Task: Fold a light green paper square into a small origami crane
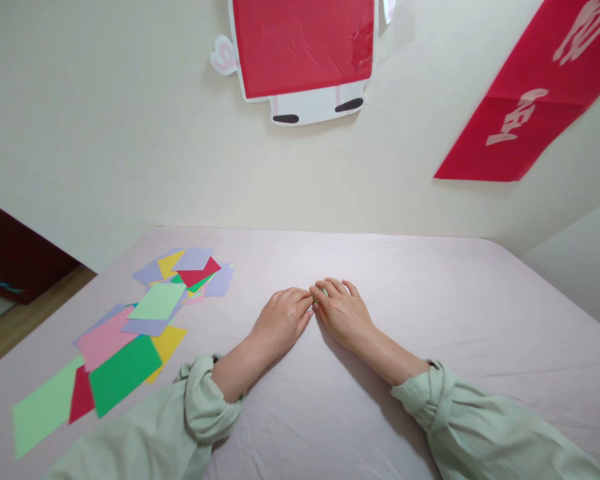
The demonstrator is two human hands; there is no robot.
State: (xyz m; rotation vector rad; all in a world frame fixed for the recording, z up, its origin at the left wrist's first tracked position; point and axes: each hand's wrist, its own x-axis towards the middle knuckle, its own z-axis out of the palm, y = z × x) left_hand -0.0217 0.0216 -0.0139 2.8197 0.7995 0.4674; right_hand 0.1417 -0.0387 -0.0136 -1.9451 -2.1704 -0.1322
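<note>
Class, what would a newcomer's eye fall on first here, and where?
Probably the red wall cutout at top centre, then the slanted red banner at upper right. Lower down, colored paper sheets overlap at left, and the left hand and right hand sit close together mid-picture.

A red banner (545, 113) and red-and-white cutout (307, 53) on a pale wall (125, 127)
</note>
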